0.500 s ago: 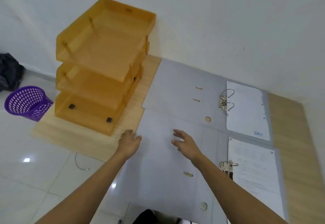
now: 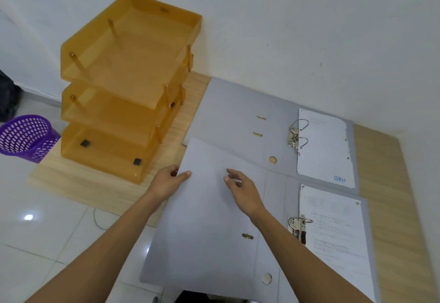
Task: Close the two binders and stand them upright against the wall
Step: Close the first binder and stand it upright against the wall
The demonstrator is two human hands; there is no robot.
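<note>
The near binder (image 2: 209, 219) lies open and flat at the front edge of the wooden bench (image 2: 385, 183), with its left cover reaching out over the tiled floor (image 2: 47, 226). The left hand (image 2: 167, 181) holds the far left corner of this cover: the thumb lies on top and the fingers are curled under the edge, so the grip is narrow and closed on the cover. The right hand (image 2: 242, 189) hovers over the middle of the same cover with fingers loosely spread and bent; its grip is wide and holds nothing. Both forearms reach forward from the bottom of the view.

The far binder (image 2: 238, 117) also lies open, just beyond the near one and close to the white wall (image 2: 309, 28). Its right page (image 2: 325, 150) shows the blue word "LUNA" at the lower corner. The writing on the near binder's paper (image 2: 333, 231) is too faint to read.

To the left stands an orange tray rack (image 2: 123, 83) with 3 levels, and a purple basket (image 2: 26, 137) is on the floor.
</note>
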